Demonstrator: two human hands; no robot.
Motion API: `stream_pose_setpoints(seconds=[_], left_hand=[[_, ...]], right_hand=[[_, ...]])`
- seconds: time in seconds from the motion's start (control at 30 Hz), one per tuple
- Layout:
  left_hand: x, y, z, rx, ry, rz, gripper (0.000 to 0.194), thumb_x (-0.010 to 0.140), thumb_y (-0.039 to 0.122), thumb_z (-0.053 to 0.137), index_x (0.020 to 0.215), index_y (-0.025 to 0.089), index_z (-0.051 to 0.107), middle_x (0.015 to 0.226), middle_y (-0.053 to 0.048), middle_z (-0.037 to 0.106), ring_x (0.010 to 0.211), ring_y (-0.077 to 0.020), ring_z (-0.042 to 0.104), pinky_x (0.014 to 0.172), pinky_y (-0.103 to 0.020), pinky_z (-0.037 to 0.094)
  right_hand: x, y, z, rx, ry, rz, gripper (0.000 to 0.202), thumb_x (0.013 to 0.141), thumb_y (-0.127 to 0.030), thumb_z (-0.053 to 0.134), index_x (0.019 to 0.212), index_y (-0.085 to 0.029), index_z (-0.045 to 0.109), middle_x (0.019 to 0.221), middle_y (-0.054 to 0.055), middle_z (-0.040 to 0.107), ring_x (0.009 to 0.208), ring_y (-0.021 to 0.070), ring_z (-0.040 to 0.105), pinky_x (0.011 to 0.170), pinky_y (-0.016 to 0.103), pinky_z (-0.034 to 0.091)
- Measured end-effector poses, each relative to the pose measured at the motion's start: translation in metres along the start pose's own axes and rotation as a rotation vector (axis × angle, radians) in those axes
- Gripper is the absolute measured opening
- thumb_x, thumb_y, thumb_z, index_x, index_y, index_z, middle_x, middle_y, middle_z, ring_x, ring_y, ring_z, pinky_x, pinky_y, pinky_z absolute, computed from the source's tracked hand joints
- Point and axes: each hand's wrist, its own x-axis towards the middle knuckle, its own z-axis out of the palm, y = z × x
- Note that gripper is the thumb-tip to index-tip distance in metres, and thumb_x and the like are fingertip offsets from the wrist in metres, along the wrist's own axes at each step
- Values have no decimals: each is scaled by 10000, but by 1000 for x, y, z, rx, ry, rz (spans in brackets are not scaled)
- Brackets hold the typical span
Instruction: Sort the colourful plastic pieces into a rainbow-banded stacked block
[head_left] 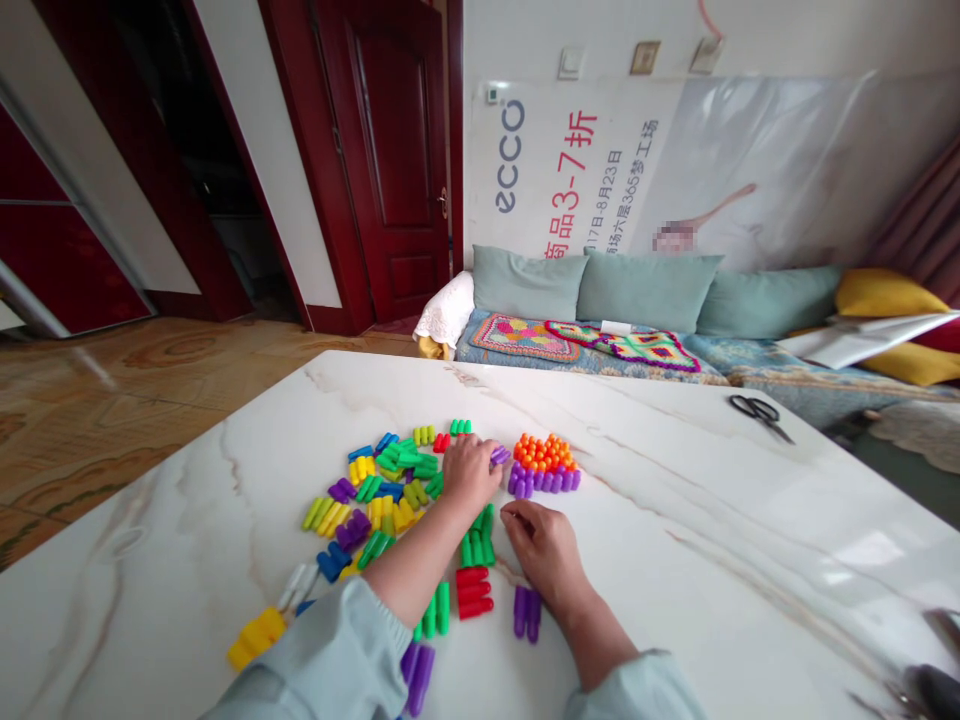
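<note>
My left hand reaches over the coloured pile, its fingers closed on purple plastic caps. Just right of those caps stands a tight block of upright pieces, orange round-topped ones behind and a row of purple caps in front. My right hand rests nearer to me with curled fingers; whatever they hold, if anything, is hidden. Between my forearms lie green caps, red caps and a purple pair. Left of my left arm, many green, yellow, blue and purple caps are scattered in small joined groups.
A white marble-patterned table carries everything. Black scissors lie near its far right edge, and a dark object sits at the lower right corner. Beyond the table is a sofa with green cushions; a red door stands behind.
</note>
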Motion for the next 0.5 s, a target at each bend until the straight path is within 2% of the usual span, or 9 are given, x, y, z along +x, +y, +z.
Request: stream_pose_setpoints(seconds=[0.1,0.17,0.2,0.27,0.33,0.4,0.5], left_hand=[[-11,-10,-12,-209,158,-18,287,834,274,568,1111,238,633,1080,-65,633,1073,-240,546,985,-379,411],[-25,-14,-18,-498,176,-66,268,807,257,588,1066,216,643,1075,-53,658,1015,-215,590,940,-346,452],[-33,-15,-20,-661,123,-99,263,804,263,591,1055,203,645,1067,-53,669,986,-205,609,898,-330,476],[-53,-15,-23,-961,-60,-182,284,813,301,592,1067,185,641,1050,-58,685,946,-195,634,782,-295,505],[-72,-13,-25,-1176,-221,-266,337,816,348,604,1108,181,626,1041,-66,689,948,-196,641,681,-257,494],[-87,-11,-26,-1338,-297,-335,390,795,374,642,1133,182,611,1028,-72,688,937,-195,645,625,-229,469],[-95,-5,-26,-1531,-323,-381,444,772,375,677,1156,168,591,1026,-90,682,911,-188,656,631,-221,467]], right_hand=[[1,0,1,64,58,43,280,907,-361,485,844,-198,703,724,33,679,634,151,602,607,228,436],[1,-2,2,181,75,82,304,900,-416,504,894,-183,699,676,27,645,582,143,566,558,230,432],[1,-3,3,266,77,108,324,892,-442,516,953,-175,689,673,21,632,554,135,546,529,230,431],[2,-6,4,456,83,149,406,873,-476,545,1117,-165,638,731,18,633,530,120,522,495,230,440],[2,-9,4,603,84,153,462,855,-474,581,1203,-170,593,786,18,636,545,112,527,502,231,459],[3,-11,4,670,82,118,412,833,-447,624,1146,-180,628,799,17,636,576,111,540,530,233,473],[3,-13,4,722,81,95,334,798,-418,673,1039,-187,672,782,14,643,589,112,547,540,236,476]])
